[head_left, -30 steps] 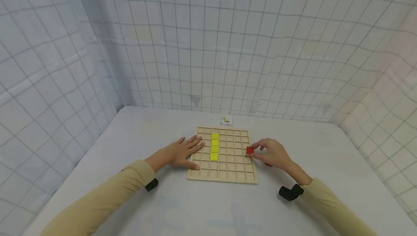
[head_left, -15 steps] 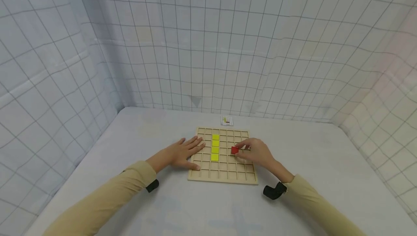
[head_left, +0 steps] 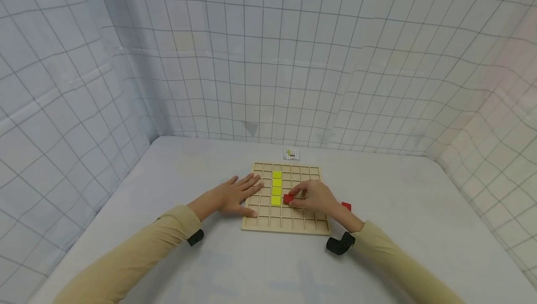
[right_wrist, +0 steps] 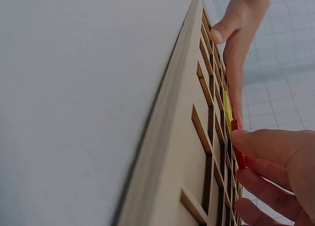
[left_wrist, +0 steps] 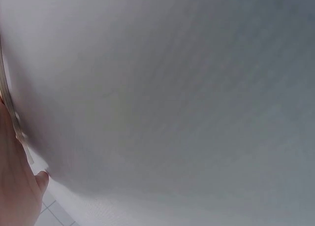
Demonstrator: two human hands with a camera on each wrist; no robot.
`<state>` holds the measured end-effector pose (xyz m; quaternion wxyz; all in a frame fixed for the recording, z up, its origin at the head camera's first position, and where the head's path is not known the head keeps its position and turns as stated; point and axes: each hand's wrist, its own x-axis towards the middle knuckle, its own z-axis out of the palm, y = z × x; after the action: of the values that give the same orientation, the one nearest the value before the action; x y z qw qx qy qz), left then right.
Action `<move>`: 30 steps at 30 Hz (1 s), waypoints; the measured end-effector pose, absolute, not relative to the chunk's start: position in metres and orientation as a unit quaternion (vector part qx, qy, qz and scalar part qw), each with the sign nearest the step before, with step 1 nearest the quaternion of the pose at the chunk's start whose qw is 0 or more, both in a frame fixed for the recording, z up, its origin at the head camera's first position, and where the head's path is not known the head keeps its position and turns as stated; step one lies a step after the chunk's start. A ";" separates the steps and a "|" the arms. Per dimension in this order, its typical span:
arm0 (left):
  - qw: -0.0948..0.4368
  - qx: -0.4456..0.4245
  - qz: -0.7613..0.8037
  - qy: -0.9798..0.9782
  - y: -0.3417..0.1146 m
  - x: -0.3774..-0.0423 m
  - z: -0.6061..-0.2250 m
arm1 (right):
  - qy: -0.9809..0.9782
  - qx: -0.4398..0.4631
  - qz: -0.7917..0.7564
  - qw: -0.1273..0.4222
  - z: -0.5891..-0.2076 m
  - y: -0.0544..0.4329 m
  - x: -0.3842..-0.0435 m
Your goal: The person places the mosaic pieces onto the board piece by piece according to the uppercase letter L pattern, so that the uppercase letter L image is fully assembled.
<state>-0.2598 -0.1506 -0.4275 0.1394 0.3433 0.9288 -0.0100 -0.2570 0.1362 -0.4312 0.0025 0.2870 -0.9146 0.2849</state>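
Observation:
A wooden grid board (head_left: 285, 232) lies on the table, with a column of several yellow square tiles (head_left: 276, 191) set in its cells. My right hand (head_left: 312, 196) pinches a red square tile (head_left: 288, 198) between thumb and fingers, close over the cell just right of the lowest yellow tile. In the right wrist view the red tile (right_wrist: 237, 145) is tilted on edge above the grid. My left hand (head_left: 237, 196) lies flat with spread fingers on the board's left edge; the left wrist view shows only part of this hand (left_wrist: 19, 181).
Another red tile (head_left: 346, 206) lies on the table right of the board, partly behind my right wrist. A small printed grid card (head_left: 291, 154) lies beyond the board's far edge. Grid-patterned white curtains (head_left: 268, 61) hang around the table (head_left: 235, 266).
My right hand has carried the red tile leftward across the board, from its right edge to beside the yellow column. The left hand has stayed in place.

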 end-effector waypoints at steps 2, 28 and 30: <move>0.139 0.343 -0.012 0.929 -0.151 -0.260 -0.427 | -0.912 0.294 0.287 -0.001 -0.432 0.135 -0.257; 0.143 0.337 -0.020 0.930 -0.150 -0.261 -0.428 | -0.905 0.328 0.271 0.015 -0.434 0.139 -0.258; 0.146 0.339 -0.021 0.929 -0.149 -0.259 -0.427 | -0.909 0.321 0.265 0.022 -0.434 0.145 -0.255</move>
<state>-0.2590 -0.1485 -0.4267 0.1456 0.3390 0.9292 -0.0206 -0.2550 0.1445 -0.4341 0.0224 0.3213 -0.9090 0.2646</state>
